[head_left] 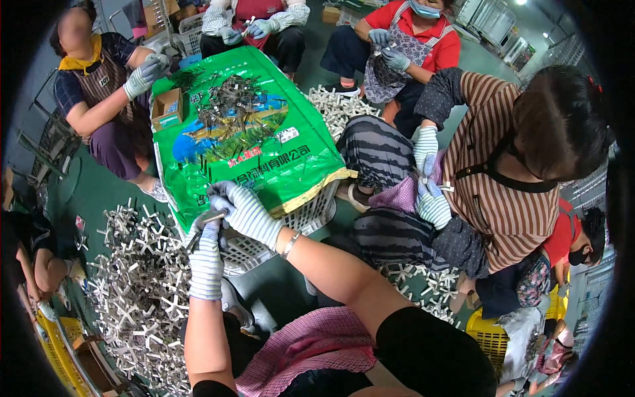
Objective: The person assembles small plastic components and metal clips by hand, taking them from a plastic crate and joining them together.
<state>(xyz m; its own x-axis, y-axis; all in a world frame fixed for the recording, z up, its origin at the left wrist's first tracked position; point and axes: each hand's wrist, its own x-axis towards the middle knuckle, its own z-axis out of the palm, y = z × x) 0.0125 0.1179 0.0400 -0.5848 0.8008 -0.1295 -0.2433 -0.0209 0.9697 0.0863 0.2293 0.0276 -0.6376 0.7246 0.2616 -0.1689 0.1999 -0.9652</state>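
Observation:
My left hand [204, 246] and my right hand [246, 210], both in striped work gloves with greyish fingers, meet just off the near edge of a green printed sack [192, 142]. Between their closed fingers is a small grey metal piece [213, 216]; its full shape is hidden by the gloves. The sack lies over an upturned-looking white plastic crate [248, 257]. On top of it are a heap of thin dark metal strips [231, 109] and a small open cardboard box [167, 109].
A big pile of silvery cross-shaped metal parts [142, 291] covers the floor at left. Similar piles [334, 109] lie behind the sack and at right. Several gloved co-workers sit around, one [496, 165] close at my right. A yellow basket [488, 337] stands lower right.

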